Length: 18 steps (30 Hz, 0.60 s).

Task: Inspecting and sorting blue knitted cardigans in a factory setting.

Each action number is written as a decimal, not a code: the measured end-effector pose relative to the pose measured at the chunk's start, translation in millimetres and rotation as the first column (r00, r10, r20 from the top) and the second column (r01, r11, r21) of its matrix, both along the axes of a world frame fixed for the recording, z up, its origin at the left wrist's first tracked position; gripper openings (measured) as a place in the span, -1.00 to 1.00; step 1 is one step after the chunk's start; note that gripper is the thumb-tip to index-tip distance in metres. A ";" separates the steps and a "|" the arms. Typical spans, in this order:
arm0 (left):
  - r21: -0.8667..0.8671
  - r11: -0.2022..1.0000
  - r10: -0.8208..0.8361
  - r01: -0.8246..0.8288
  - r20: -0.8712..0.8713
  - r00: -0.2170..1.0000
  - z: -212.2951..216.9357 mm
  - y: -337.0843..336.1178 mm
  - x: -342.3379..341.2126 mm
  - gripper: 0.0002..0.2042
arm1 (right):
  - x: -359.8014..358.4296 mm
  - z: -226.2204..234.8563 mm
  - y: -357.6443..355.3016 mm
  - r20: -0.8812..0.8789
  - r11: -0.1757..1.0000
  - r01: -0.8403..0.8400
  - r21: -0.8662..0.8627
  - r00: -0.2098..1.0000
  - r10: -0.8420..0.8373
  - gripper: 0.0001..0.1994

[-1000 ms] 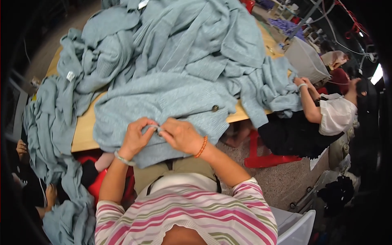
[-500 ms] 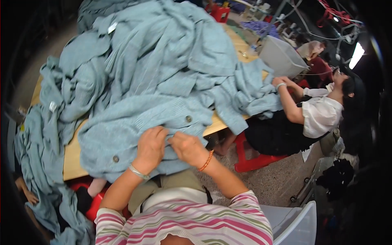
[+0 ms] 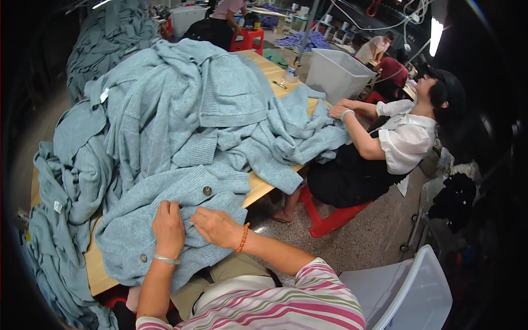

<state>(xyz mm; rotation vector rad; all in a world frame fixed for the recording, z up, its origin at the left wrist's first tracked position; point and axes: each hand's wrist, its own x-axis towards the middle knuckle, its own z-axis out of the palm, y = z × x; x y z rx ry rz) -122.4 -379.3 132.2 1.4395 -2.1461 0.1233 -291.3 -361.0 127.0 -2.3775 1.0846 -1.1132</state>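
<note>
A light blue knitted cardigan (image 3: 124, 220) lies at the table's near edge, partly hanging over my lap. One dark button (image 3: 207, 191) shows on its right part and another button (image 3: 143, 258) on its left part. My left hand (image 3: 168, 230), with a pale bangle at the wrist, is closed on the knit between these buttons. Close beside it, my right hand (image 3: 215, 226), wearing an orange beaded bracelet, pinches at the same stretch of cloth. Its fingertips are bent down, so anything small inside them is hidden.
A big heap of blue knitwear (image 3: 165, 99) covers most of the wooden table (image 3: 264, 184). At the right, a co-worker (image 3: 407, 132) on a red stool (image 3: 335, 217) handles a blue garment. Grey plastic bins stand near me (image 3: 410, 291) and farther back (image 3: 335, 74).
The view has tilted up and swung right, showing more of the room behind. Both hands stay at the cardigan between its buttons, now slightly farther apart.
</note>
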 end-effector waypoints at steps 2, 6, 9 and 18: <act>-0.056 0.996 -0.074 0.075 0.012 0.997 -1.4 1.9 1.3 -0.81 | 3.0 -2.4 0.1 -0.010 1.000 0.002 0.018 1.000 -0.002 -0.90; -0.113 0.985 -0.141 0.132 -0.071 0.987 -9.6 -2.7 3.5 -0.88 | 4.2 -1.8 2.9 -0.025 0.998 -0.038 0.048 0.999 0.040 -0.86; 0.173 0.973 -0.058 0.153 -0.462 0.885 -3.5 -1.5 3.4 -0.93 | 3.3 -4.1 4.3 -0.022 0.999 -0.027 0.040 0.999 0.028 -0.83; 0.501 0.672 0.310 0.545 -0.859 0.407 -2.4 -3.5 17.4 -0.96 | 9.6 -0.9 10.4 0.065 0.998 0.063 0.006 0.996 -0.064 -0.74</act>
